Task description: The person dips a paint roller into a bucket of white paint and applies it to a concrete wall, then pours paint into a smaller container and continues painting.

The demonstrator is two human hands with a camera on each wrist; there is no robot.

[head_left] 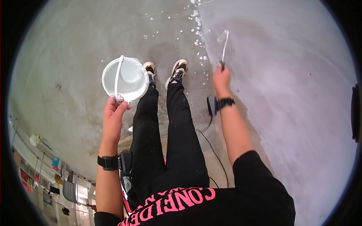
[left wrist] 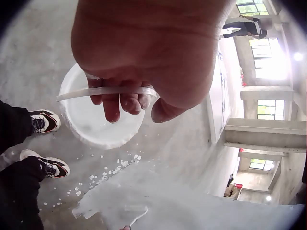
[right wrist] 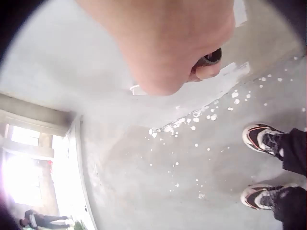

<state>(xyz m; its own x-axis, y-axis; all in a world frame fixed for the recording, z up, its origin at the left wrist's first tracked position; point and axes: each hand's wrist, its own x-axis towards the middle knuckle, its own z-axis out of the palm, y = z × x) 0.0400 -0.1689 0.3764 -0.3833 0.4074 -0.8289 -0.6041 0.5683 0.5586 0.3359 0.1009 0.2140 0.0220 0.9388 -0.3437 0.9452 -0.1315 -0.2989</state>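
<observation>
A white bucket [head_left: 140, 89] hangs from my left hand [head_left: 115, 112], which grips its white bail handle [head_left: 118, 75]. White liquid shows inside it. In the left wrist view the fingers [left wrist: 111, 110] are curled round the handle over the bucket's mouth. My right hand [head_left: 221, 80], out to the right, holds a paint roller by its dark handle [right wrist: 211, 58]. The roller's thin wire frame [head_left: 225, 48] points away from me, with its blurred pale head over the smooth grey-lilac surface [head_left: 279, 94].
White paint drops [head_left: 198, 28] dot the grey floor [head_left: 71, 75] along the lilac surface's edge. Two shoes [head_left: 177, 71] stand between bucket and edge. A black cable [head_left: 215, 152] runs beside the right leg. Another person [left wrist: 247, 28] stands far off near windows.
</observation>
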